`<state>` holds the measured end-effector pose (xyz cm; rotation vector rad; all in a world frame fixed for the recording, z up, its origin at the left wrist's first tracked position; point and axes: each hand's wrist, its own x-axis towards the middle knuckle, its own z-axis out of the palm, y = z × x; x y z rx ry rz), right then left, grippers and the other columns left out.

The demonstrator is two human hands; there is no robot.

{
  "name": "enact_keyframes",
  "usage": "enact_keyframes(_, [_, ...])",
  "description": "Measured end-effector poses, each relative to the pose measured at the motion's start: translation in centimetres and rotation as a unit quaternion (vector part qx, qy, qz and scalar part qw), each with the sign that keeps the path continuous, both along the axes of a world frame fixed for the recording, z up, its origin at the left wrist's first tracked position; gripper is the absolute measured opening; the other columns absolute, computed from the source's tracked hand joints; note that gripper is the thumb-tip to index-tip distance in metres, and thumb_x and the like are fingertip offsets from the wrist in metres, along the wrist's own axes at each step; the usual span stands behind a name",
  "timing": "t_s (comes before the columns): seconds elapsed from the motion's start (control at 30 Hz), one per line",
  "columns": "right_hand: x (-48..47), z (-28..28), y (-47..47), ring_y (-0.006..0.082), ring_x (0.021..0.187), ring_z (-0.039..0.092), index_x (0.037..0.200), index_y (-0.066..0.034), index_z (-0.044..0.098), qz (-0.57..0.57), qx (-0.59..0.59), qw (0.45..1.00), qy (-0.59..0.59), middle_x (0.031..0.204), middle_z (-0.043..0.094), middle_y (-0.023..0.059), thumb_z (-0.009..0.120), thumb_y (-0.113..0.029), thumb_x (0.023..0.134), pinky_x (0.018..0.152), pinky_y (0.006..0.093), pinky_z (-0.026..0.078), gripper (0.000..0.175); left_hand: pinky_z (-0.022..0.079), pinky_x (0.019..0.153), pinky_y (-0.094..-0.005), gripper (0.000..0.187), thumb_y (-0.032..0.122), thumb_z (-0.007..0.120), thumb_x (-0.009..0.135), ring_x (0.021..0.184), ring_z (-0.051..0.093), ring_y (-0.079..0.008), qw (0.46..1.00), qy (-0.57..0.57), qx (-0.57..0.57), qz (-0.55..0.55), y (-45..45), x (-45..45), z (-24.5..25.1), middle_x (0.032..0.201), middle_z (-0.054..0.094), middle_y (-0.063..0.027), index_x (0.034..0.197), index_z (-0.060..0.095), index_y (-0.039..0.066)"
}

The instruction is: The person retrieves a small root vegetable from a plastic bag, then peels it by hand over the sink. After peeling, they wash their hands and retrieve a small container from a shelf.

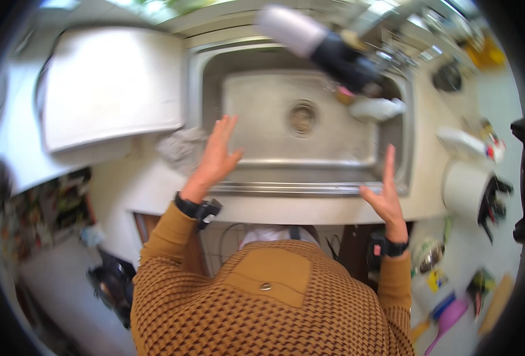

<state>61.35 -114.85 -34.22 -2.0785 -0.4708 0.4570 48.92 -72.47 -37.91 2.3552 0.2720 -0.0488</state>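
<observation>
My left hand, empty with its fingers apart, hovers over the left edge of a stainless steel sink. Beside it a crumpled grey cloth lies on the counter. My right hand is over the sink's front right corner, thumb spread from the fingers and nothing held. The sink's drain shows between the hands. A blurred tall object, white at one end and black at the other, reaches over the back right of the sink. Near it in the basin lies a whitish item.
A large white board or cover lies left of the sink. To the right stand a white container with dark-handled items and a dark round object. The faucet is at the back right. A pink utensil is at the lower right.
</observation>
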Motion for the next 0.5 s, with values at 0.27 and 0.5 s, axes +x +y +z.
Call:
enact_keyframes(0.27, [-0.4, -1.1, 2.1, 0.0340, 0.147, 0.033, 0.159, -0.0069, 0.023, -0.028, 0.005, 0.988, 0.153, 0.163, 0.026, 0.0121, 0.066, -0.010, 0.085, 0.119, 0.0483, 0.027, 0.085, 0.025, 0.117, -0.0538, 0.063, 0.007, 0.071, 0.083, 0.146, 0.023, -0.0481, 0.954, 0.019, 0.218, 0.205, 4.7, -9.2, 0.2, 0.156, 0.034, -0.0226, 0.143, 0.050, 0.005])
enact_keyframes(0.5, [-1.2, -1.3, 3.2, 0.0250, 0.122, 0.060, 0.139, -0.0004, 0.054, 0.052, -0.005, 0.991, 0.121, 0.138, 0.057, 0.0147, 0.066, -0.006, 0.090, 0.102, 0.0377, 0.048, 0.051, 0.044, 0.095, -0.0474, 0.035, 0.004, 0.070, 0.082, 0.112, 0.050, -0.0415, 0.951, -0.078, 0.181, 0.240, 9.1, -8.5, -2.9, 0.122, 0.051, -0.0182, 0.115, 0.059, 0.006])
